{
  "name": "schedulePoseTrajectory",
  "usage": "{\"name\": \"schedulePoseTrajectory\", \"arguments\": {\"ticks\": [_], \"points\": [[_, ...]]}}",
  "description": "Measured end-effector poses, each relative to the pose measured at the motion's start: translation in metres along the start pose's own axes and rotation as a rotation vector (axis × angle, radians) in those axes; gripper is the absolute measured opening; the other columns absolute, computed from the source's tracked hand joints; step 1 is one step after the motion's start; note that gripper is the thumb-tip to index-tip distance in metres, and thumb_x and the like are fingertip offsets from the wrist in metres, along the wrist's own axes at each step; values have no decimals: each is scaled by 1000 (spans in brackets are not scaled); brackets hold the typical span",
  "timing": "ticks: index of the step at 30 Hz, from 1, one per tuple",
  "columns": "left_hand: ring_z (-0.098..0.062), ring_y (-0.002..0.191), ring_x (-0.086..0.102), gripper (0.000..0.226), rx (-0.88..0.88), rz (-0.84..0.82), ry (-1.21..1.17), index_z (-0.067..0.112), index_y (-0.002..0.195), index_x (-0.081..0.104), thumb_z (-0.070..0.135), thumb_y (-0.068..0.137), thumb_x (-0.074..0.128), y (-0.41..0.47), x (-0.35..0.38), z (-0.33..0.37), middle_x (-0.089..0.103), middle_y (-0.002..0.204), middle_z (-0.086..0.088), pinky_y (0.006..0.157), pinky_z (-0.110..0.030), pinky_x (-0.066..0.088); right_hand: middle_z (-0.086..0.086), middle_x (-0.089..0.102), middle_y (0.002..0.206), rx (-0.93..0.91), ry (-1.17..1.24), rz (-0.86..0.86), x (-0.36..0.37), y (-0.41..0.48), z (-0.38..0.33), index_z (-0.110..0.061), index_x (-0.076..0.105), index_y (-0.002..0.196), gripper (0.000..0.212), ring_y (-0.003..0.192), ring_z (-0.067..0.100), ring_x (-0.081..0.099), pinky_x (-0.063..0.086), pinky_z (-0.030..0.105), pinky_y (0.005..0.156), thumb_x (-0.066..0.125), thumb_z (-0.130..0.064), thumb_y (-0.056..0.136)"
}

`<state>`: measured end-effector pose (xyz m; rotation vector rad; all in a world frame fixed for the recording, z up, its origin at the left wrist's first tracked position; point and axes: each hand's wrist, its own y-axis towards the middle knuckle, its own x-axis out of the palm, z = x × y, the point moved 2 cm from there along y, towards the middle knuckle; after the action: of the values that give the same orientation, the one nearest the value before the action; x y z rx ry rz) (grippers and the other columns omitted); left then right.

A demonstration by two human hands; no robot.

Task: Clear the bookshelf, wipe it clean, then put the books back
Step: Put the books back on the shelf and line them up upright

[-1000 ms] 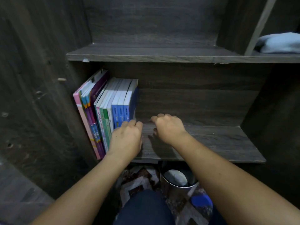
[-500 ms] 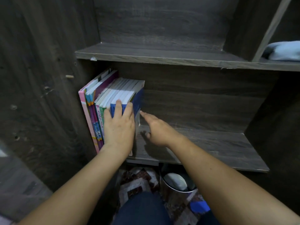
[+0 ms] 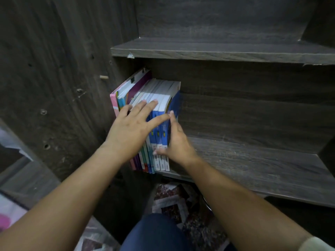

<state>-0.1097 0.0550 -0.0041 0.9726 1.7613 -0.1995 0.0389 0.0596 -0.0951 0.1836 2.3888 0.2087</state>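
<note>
A row of several upright books (image 3: 159, 95) stands at the left end of the lower shelf board (image 3: 253, 160) of a dark wooden bookshelf. Pink and purple covers are on the left, blue spines on the right. My left hand (image 3: 132, 127) lies flat across the spines with straight, spread fingers reaching over the top edges. My right hand (image 3: 176, 142) presses flat against the cover of the rightmost blue book, its thumb across the lower spines. The books lean slightly left against the side panel.
An upper shelf board (image 3: 217, 51) runs above the books. The left side panel (image 3: 63, 87) has a protruding wooden peg (image 3: 103, 77). A patterned rug (image 3: 174, 201) lies on the floor below, with my knee in blue trousers (image 3: 155, 232) over it.
My left hand slid up the spines and spread its fingers over the book tops. My right hand moved from the shelf board to the side of the rightmost book. The camera moved closer.
</note>
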Motion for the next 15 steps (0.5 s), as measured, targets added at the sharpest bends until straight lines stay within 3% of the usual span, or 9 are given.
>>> {"name": "schedulePoseTrajectory", "arguments": {"ticks": [3, 7, 9, 12, 15], "points": [[-37, 135, 36, 94, 12, 30, -9, 33, 147, 33, 19, 65, 78, 3, 5, -3, 33, 152, -16, 100, -49, 33, -8, -6, 162, -1, 13, 11, 2, 6, -1, -45, -28, 143, 150, 148, 16, 6, 25, 41, 116, 94, -30, 56], [-36, 130, 42, 94, -5, 82, 12, 33, 143, 34, 19, 63, 83, 7, 9, -3, 39, 147, -15, 96, -48, 37, -15, -20, 158, -82, -10, 7, 7, 5, 0, -35, -31, 144, 139, 148, 13, -2, 34, 39, 113, 84, -17, 69], [-36, 129, 43, 92, -34, 90, 6, 33, 143, 34, 22, 65, 83, 8, 10, -1, 40, 147, -15, 95, -48, 37, -16, -17, 159, -106, -14, 12, 6, 3, 2, -37, -29, 144, 138, 148, 15, 8, 44, 38, 105, 82, -12, 68], [-36, 130, 42, 85, -79, 104, -35, 32, 142, 37, 22, 69, 80, 8, 8, 4, 41, 145, -14, 96, -50, 34, -13, -7, 161, -101, -36, -16, -4, 2, 6, -51, -27, 141, 140, 137, 23, 40, 54, 43, 88, 83, -10, 64], [-39, 131, 38, 81, -100, 106, -31, 31, 142, 35, 16, 71, 73, 6, 9, 11, 40, 144, -15, 99, -53, 31, -6, 2, 162, -129, -114, -77, -12, 0, 12, -44, -24, 145, 136, 131, 27, 45, 52, 46, 89, 82, -16, 66]]}}
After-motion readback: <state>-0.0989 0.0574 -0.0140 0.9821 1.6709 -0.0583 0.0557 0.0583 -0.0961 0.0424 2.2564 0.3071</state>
